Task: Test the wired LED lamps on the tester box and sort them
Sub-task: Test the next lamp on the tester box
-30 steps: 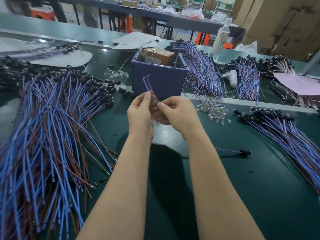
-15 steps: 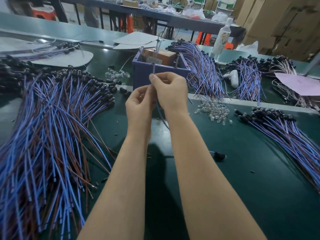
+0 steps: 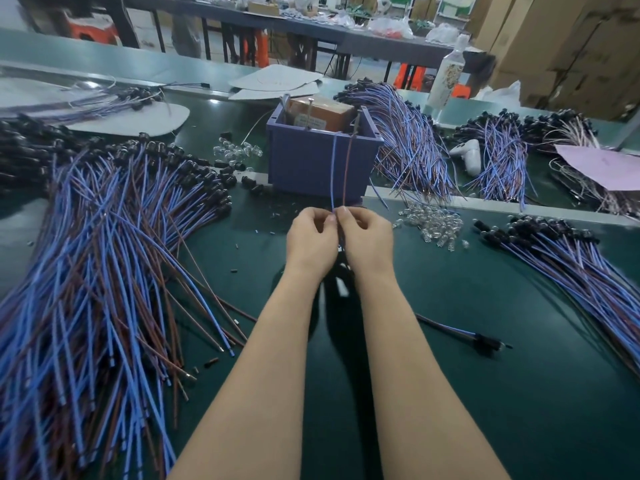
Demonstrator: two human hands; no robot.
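Observation:
My left hand (image 3: 311, 237) and my right hand (image 3: 367, 237) meet just in front of the purple tester box (image 3: 311, 164). Each pinches a wire of one wired lamp: the blue wire (image 3: 333, 168) on the left, the brown wire (image 3: 348, 164) on the right. Both wires run up to the top rim of the box, where metal pins stand beside a brown block (image 3: 322, 114). The lamp's head is hidden under my hands. A single wired lamp (image 3: 481, 339) lies on the green mat to the right.
A large pile of wired lamps (image 3: 104, 254) covers the left of the mat, a smaller pile (image 3: 581, 258) the right. Loose clear LEDs (image 3: 433, 223) lie right of the box. More bundles (image 3: 408, 140), a white controller (image 3: 467, 152), a bottle (image 3: 450, 71) and pink paper (image 3: 606, 168) sit behind.
My hands came down from the box top to the mat in front of it, and the two wires now stretch from my fingers up to the box rim.

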